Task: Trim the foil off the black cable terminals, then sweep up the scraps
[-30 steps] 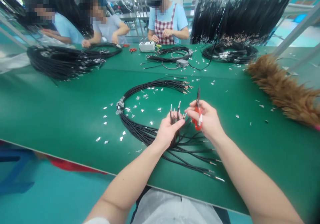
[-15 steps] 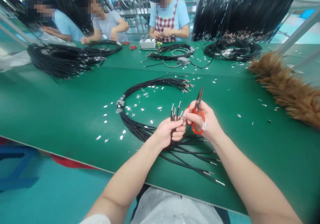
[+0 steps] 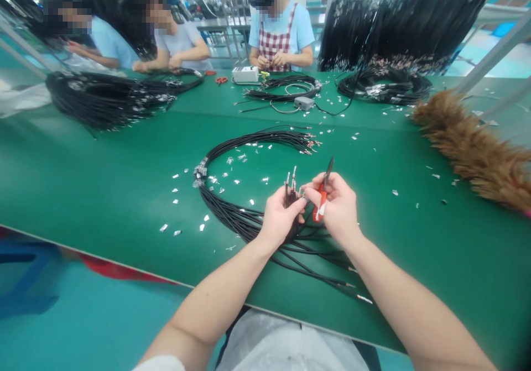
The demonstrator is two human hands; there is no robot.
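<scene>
My left hand (image 3: 279, 216) is closed round a small bunch of black cable ends (image 3: 290, 186), whose metal tips stand upright above my fingers. My right hand (image 3: 338, 205) grips red-handled scissors (image 3: 321, 197), blades pointing up and away, while its thumb and forefinger pinch at the cable tips. The cables belong to a black wire bundle (image 3: 232, 205) that loops across the green table (image 3: 103, 177) in front of me. More loose cable ends (image 3: 332, 274) fan out below my hands.
Small silver scraps (image 3: 199, 194) litter the table around the loop. A brown feather duster (image 3: 473, 150) lies at the right. Large black cable coils (image 3: 103, 100) sit at the far left and far right (image 3: 381, 86). Three people work across the table, with a white box (image 3: 244, 74).
Both hands have drawn slightly closer together and lower. The scissors have tilted and now lie more within my right palm. The cable tips stay upright in my left hand.
</scene>
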